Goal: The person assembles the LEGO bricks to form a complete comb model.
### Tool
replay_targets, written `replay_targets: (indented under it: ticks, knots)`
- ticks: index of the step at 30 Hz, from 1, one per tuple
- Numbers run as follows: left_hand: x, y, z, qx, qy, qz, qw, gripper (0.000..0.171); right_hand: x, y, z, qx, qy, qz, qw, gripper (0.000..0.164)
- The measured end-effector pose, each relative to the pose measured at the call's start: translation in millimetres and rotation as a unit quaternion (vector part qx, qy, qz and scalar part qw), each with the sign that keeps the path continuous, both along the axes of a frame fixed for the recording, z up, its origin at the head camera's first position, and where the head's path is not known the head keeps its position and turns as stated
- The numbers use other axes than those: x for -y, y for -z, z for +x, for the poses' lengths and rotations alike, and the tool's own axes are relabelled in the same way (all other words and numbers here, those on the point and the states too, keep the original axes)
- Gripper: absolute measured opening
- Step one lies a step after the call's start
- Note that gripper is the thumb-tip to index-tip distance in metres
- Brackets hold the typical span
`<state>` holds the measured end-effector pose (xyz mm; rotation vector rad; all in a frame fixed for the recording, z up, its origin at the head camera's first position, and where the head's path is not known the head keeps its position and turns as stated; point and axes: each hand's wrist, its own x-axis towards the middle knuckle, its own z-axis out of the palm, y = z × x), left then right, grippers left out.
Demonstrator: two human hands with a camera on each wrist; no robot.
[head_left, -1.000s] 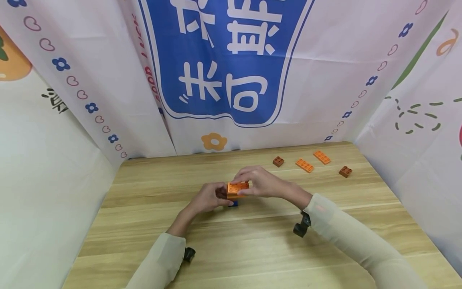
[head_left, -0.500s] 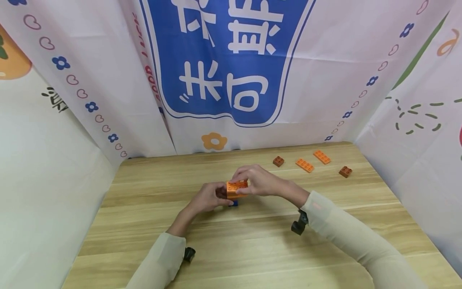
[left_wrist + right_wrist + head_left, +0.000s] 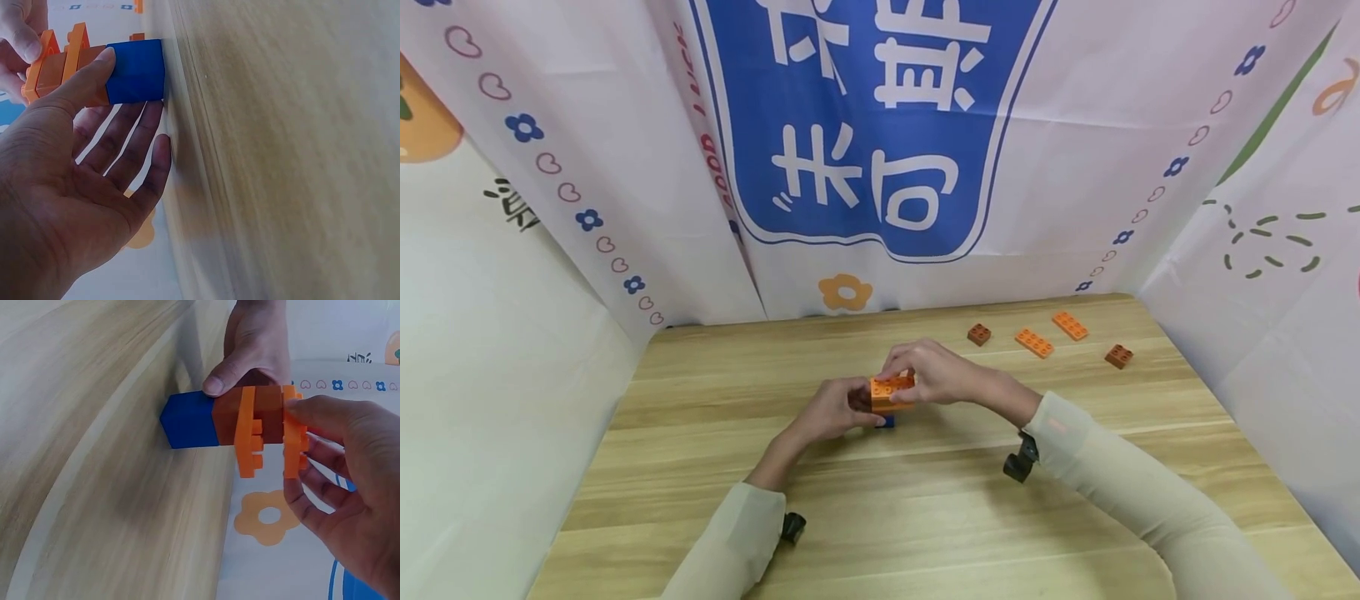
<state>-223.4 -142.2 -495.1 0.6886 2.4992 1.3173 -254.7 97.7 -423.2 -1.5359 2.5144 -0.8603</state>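
A small tower of toy building bricks stands on the wooden table. From the bottom it has a blue brick point(image 3: 190, 420), a brown brick point(image 3: 226, 412), an orange plate point(image 3: 245, 437), a second brown brick point(image 3: 270, 415) and a top orange plate point(image 3: 292, 440). My left hand point(image 3: 829, 410) holds the tower low down, its thumb over the blue brick and lower brown brick, fingers behind. My right hand point(image 3: 936, 373) pinches the top orange plate between thumb and fingers. Both plates stick out past the brown bricks to one side.
Towards the back right of the wooden table point(image 3: 970, 517) lie two loose orange plates point(image 3: 1034, 342) point(image 3: 1070, 325) and two small brown bricks point(image 3: 978, 334) point(image 3: 1118, 356). A printed white cloth point(image 3: 1075, 200) hangs behind the table and along both sides.
My right wrist and forearm have shifted slightly left and away from me, still pinching the top orange plate. The left hand keeps its hold on the tower.
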Motion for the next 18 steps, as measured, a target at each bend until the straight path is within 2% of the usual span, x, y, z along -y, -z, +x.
replay_targets:
  ticks: [18]
  knots:
    - [-0.7,-2.4,1.0,0.003,-0.001,-0.006,1.0,0.023,-2.4,1.2,3.7,0.002,0.017,0.001,1.0,0.034]
